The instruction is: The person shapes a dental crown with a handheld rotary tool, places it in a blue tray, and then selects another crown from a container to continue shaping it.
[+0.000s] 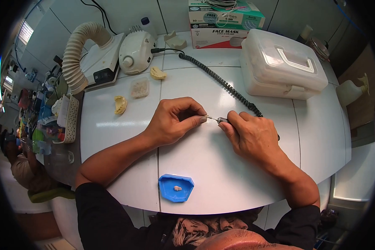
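Observation:
Over the middle of the white tiled table, my left hand (177, 119) pinches a tiny pale piece (207, 117) between thumb and index finger. My right hand (249, 132) is closed around a dark rotary handpiece (223, 120), its thin metal tip pointing left at the piece. Whether tip and piece touch is too small to tell. A black coiled cord (221, 81) runs from the white control unit (134, 54) toward my right hand. Nearer my body sits a blue tray (166, 195) with a small pinkish lump (178, 188) in it.
Two yellowish dental casts (120, 105) and a small clear box (140, 88) lie at the left. Behind are a white machine with a ribbed hose (71, 58), mask boxes (214, 38) and a translucent case (279, 66). Another person (31, 171) is at far left.

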Demonstrator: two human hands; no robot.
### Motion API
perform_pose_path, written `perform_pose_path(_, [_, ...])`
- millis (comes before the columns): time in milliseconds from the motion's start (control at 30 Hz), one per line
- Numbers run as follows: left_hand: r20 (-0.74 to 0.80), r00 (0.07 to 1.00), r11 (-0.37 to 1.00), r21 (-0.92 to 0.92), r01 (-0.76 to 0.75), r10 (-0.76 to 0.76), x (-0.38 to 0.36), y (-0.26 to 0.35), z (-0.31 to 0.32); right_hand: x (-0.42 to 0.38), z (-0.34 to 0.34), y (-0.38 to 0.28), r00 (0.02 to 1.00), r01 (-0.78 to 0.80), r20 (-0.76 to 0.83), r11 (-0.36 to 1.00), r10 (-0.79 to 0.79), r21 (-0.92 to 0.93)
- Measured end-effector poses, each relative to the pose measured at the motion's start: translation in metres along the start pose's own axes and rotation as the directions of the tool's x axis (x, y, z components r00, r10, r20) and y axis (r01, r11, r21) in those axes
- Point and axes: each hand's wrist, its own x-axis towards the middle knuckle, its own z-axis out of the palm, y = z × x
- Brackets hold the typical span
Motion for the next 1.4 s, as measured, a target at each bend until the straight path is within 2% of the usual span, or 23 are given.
perform_pose_path(667, [0.020,1.000,1.000,-0.009,0.006,-0.006,0.000,0.001,-0.001,0.001,-0.002,0.000,1.000,0.000,-0.010,1.000,0.000,0.022])
perform_pose_path(967, [-0.012,1.000,0.986,-0.164,0.009,-0.011,0.001,-0.001,-0.002,0.001,-0.001,0.001,0.999,0.003,-0.042,0.999,-0.001,0.052])
perform_pose_path(1067, [-0.008,0.999,0.985,-0.168,-0.035,0.034,0.000,-0.008,-0.004,0.000,-0.003,0.001,1.000,-0.003,-0.031,0.999,0.004,0.040])
perform_pose_path(1167, [-0.008,1.000,0.998,-0.049,0.025,-0.026,0.000,0.002,-0.006,0.000,-0.001,0.001,0.998,-0.029,-0.053,0.999,0.030,0.022])
perform_pose_path(1267, [-0.026,1.000,0.991,0.133,-0.007,0.010,0.002,0.018,-0.014,-0.001,0.000,0.002,0.997,-0.037,-0.070,0.998,0.034,-0.048])
perform_pose_path(1300, [-0.016,0.999,0.957,0.287,-0.037,0.043,0.002,0.029,-0.017,-0.002,0.000,0.002,0.997,-0.050,-0.060,0.997,0.046,-0.059])
perform_pose_path(1333, [-0.026,0.988,0.883,0.453,-0.127,0.155,0.002,0.030,-0.021,-0.002,0.001,0.002,0.997,-0.050,-0.058,0.997,0.047,-0.056])
perform_pose_path(1400, [0.027,0.928,0.631,0.725,-0.275,0.373,0.002,0.027,-0.026,-0.003,0.002,0.001,0.997,-0.058,-0.049,0.997,0.055,-0.052])
